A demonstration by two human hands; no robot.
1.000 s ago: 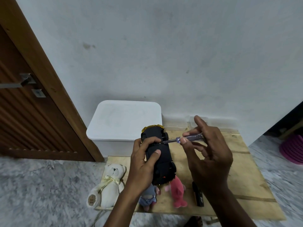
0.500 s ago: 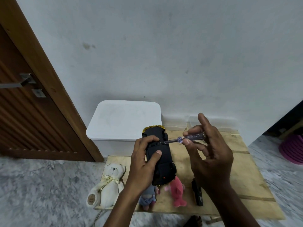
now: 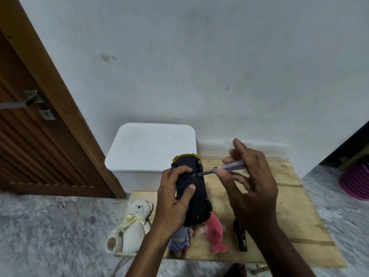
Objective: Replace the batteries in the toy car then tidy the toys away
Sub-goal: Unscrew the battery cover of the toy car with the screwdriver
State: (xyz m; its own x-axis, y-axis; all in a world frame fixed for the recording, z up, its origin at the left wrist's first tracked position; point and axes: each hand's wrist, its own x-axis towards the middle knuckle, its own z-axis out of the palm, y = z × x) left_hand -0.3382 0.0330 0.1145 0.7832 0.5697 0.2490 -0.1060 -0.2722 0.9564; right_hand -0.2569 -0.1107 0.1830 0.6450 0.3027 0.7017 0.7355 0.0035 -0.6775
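A black toy car (image 3: 194, 193) with a yellow front edge is held upside down above the wooden board (image 3: 289, 208). My left hand (image 3: 174, 198) grips it from the left, thumb across its underside. A screwdriver (image 3: 223, 169) with a clear purple handle is pinched in the fingers of my right hand (image 3: 251, 186). Its metal tip touches a screw spot on the car's underside near the front wheels. Three soft toys lie on the board's near-left part: a white teddy bear (image 3: 131, 226), a small grey-blue doll (image 3: 179, 241) and a pink plush (image 3: 216, 233).
A white lidded box (image 3: 151, 146) stands against the wall behind the board. A slim black object (image 3: 240, 236) lies on the board beside the pink plush. A brown wooden door (image 3: 36, 124) is at the left, a pink basket (image 3: 357, 182) at the far right.
My right-hand fingers have shifted around the screwdriver handle while the tip stays on the car's underside. The car and my left hand have barely moved.
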